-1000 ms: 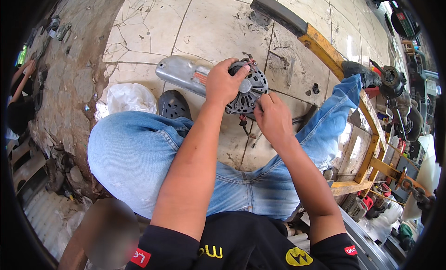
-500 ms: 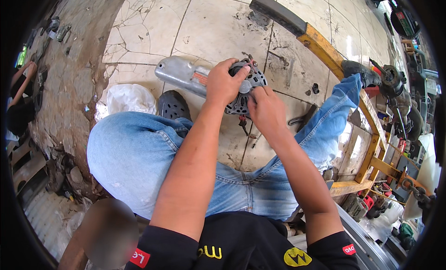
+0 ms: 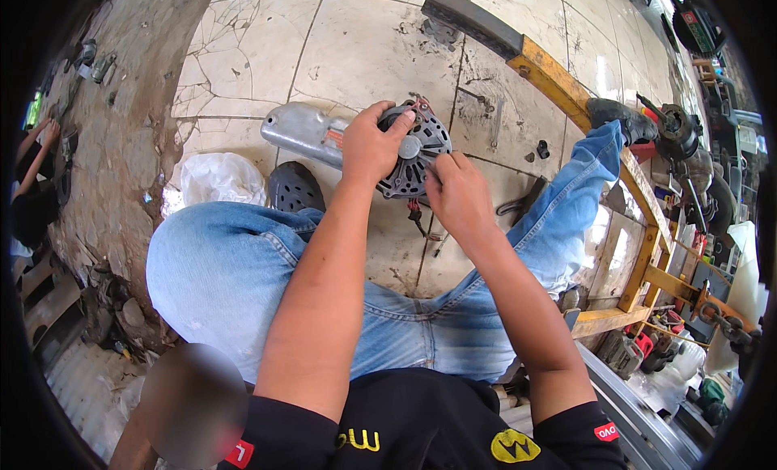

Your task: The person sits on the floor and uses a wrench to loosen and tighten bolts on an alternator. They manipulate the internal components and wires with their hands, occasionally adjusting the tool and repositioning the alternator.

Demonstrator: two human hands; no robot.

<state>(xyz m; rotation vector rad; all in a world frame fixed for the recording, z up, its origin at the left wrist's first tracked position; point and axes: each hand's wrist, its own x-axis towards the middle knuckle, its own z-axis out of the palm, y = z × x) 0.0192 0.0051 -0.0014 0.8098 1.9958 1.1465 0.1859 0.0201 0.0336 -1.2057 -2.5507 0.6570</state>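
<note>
Left hand grips a vented housing, right hand at its edge.

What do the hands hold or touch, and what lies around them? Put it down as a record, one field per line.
Left hand: holds the upper left of the round, slotted grey metal housing, thumb over its face
Right hand: fingers curled at the housing's lower-right edge; contact unclear
Left of housing: long, smooth grey metal part with an orange label
By the left knee: crumpled white plastic bag, dark grey perforated clog
Floor: cracked cream tiles
</note>
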